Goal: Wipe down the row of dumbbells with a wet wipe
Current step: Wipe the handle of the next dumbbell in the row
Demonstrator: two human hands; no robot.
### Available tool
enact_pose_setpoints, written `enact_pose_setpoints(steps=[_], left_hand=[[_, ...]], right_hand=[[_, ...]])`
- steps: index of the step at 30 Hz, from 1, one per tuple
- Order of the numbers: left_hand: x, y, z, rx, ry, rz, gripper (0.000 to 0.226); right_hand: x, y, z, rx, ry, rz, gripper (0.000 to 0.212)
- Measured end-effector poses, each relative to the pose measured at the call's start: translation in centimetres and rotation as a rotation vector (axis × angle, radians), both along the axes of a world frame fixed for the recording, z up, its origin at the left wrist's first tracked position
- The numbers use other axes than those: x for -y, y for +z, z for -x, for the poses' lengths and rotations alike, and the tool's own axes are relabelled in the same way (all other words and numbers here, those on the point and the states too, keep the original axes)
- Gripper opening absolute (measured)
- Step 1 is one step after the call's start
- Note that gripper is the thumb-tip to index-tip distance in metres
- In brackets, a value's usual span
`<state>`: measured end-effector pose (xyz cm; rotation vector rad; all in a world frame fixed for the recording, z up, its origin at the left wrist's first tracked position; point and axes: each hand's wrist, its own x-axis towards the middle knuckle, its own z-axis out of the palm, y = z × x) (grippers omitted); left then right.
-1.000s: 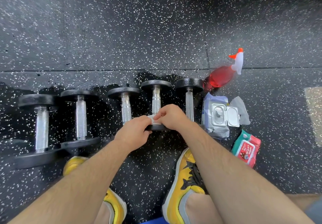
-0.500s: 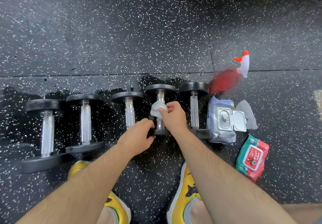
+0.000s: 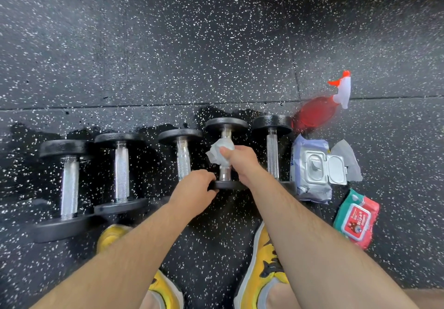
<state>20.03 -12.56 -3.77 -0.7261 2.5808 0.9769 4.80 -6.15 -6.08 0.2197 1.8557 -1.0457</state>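
Several black dumbbells with chrome handles lie in a row on the speckled rubber floor. My right hand (image 3: 240, 159) grips a crumpled white wet wipe (image 3: 219, 151) wrapped round the handle of the fourth dumbbell (image 3: 225, 123) from the left. My left hand (image 3: 192, 188) holds the near weight plate (image 3: 228, 185) of that same dumbbell. The other dumbbells sit untouched: two (image 3: 68, 183) (image 3: 120, 171) on the left, a third one (image 3: 183, 159) just left of my hands, a last one (image 3: 272, 155) on the right.
An open pack of wipes (image 3: 310, 169) with its lid flipped up and a loose wipe (image 3: 346, 162) lie right of the row. A red wipes pack (image 3: 356, 218) lies nearer me. A red spray bottle (image 3: 319, 109) lies behind. My yellow shoes (image 3: 264, 268) are below.
My right hand slid the wipe from the near end of the fourth dumbbell's handle up towards its far plate. My left hand stayed on the near plate.
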Motion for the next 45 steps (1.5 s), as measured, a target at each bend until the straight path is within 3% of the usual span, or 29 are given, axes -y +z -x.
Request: enact_pose_setpoints(steps=[4,10,14,19,24,31,35,45], left_hand=[[0.4,0.7,-0.2,-0.117,-0.04,0.031,0.012],[1.2,0.5,-0.6,-0.136,-0.161,0.02,0.024],[0.9,0.1,-0.8,-0.138,-0.13,-0.044,0.03],[0.5,0.4,-0.5,-0.137,-0.083,-0.066,0.024],[0.1,0.5,-0.4,-0.136,-0.091,0.001,0.027],[-0.4,-0.2,-0.2,-0.19,-0.087,0.015,0.029],[-0.7,-0.6,0.1,-0.223,-0.108,0.036,0.032],[-0.8,-0.5,0.1,-0.223,-0.134,0.034,0.033]], right_hand=[[-0.5,0.3,0.2,0.064,-0.008,0.105,0.014],[-0.7,0.3,-0.3,0.118,0.023,0.148,0.016],[-1.1,0.6,-0.1,-0.059,0.089,0.056,0.032],[-1.2,2.1,-0.1,-0.523,-0.04,-0.049,0.009],[-0.5,2.6,-0.7,-0.724,0.017,-0.037,0.017],[-0.2,1.8,0.0,-0.795,0.094,-0.143,0.016],[0.1,0.5,-1.2,-0.943,0.395,-0.177,0.023],[0.1,0.2,-1.6,-0.914,0.321,-0.171,0.027]])
